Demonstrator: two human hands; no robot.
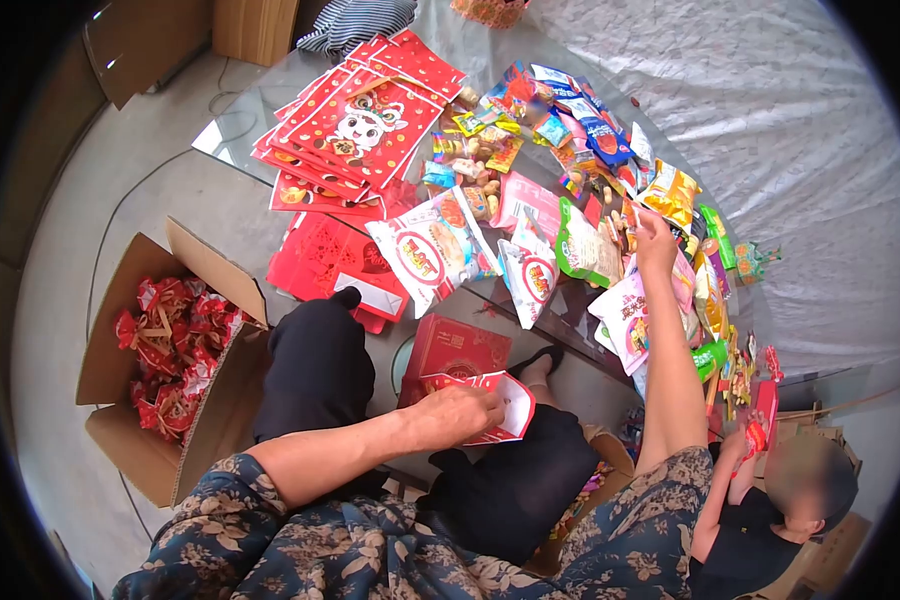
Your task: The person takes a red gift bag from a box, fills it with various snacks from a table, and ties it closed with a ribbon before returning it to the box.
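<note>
My left hand (460, 412) grips a red paper bag (515, 412) by its edge above my lap; the bag's pale inside shows. Just beyond it is a red printed box (460, 345). My right hand (656, 240) reaches into the snack pile on the glass table, fingers bent together; whatever they pinch is too small to make out. Close to that hand lie a golden snack packet (672, 192), a green-and-white packet (585, 245) and a pink-and-white packet (625, 312). Two white snack bags (435, 248) with red ovals rest nearer the table's front edge.
Red cartoon-printed bags (355, 130) are stacked at the table's left. An open cardboard box (225, 375) of red-wrapped pieces stands on the floor. Another person (755, 500) sits at lower right, handling something red. A second carton (610, 450) is beside my leg.
</note>
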